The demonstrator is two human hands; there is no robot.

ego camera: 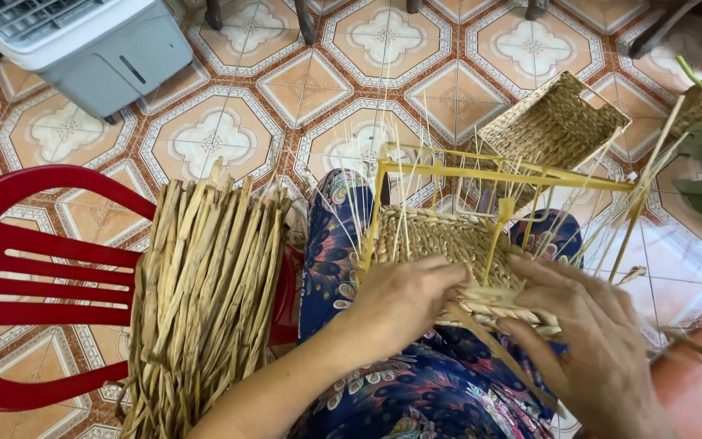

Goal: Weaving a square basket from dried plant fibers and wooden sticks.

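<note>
Head view, setting: A person sits over a patterned tile floor (229, 138), a flower-print garment covering the lap.
Work in hand: A half-woven basket (440, 244) rests on the person's lap, built around a yellow wire frame (497, 175).
Left hand: The left hand (404, 297) lies curled over the woven side of the basket, fingers pressing the weave near its lower edge; it grips the basket rather than lying loose.
Right hand: The right hand (582, 341) pinches a flat straw strand (493, 345) at the basket's edge, fingers bent around it.
Progress: The lower part of the frame appears covered in tight weave. The upper bars and uprights are bare, with thin pale spokes standing free above them, so a good share of the walls looks left to do.
Direction: The basket's long axis runs left to right across the lap. Its open side faces up and away from the person, toward the floor ahead.
Supply: A bundle of dried straw (205, 301) leans on a red plastic chair (34, 284), just left of the lap.
Nearby: A finished woven basket (550, 122) lies tipped on the floor beyond the frame.
</note>
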